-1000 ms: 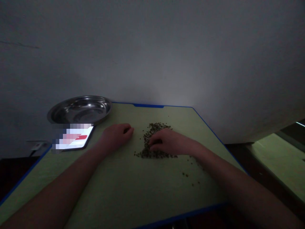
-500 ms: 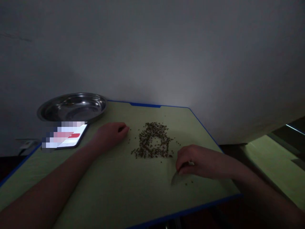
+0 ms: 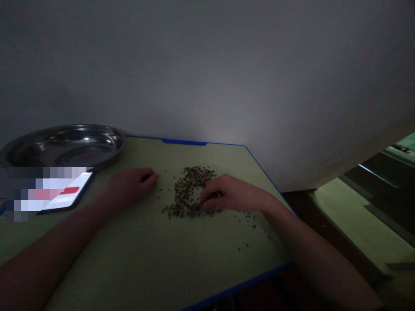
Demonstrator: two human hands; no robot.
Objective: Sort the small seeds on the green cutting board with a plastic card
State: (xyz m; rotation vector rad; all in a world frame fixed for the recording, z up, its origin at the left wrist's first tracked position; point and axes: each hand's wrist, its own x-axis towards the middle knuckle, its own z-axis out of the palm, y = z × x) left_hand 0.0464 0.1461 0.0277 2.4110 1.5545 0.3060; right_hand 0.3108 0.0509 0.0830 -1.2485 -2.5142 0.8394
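1. Head view, edges: blue trim on the table (image 3: 139, 259). The near edge (image 3: 240, 286) slants up toward my right forearm; the right edge (image 3: 261, 167) runs from the far corner down to that same arm. The far edge lies along the wall (image 3: 207, 73).
2. Head view, room to move: pale tabletop separates the grains (image 3: 181, 194) from the near edge, and a narrower strip lies between them and my left hand (image 3: 131, 183). Pan (image 3: 89, 153) and phone (image 3: 69, 198) take up the far left side.
3. Head view, grip: my right hand (image 3: 231, 193) is at the right side of the heap, thumb and fingers bent close together, a narrow gap between them; cannot tell whether a grain is pinched. Left hand loosely curled on the table; cannot tell what, if anything, is inside.
4. Head view, change: half a second ago my right hand was nearer the near edge, off the heap; now it is back at the grains. Left hand kept its place. Pan and phone appear farther left.
5. Head view, surface and room: grains heaped mid-table around a pale patch, strays near my right wrist. Dim light. Beyond the right edge, dark floor and another pale green surface (image 3: 350, 211).
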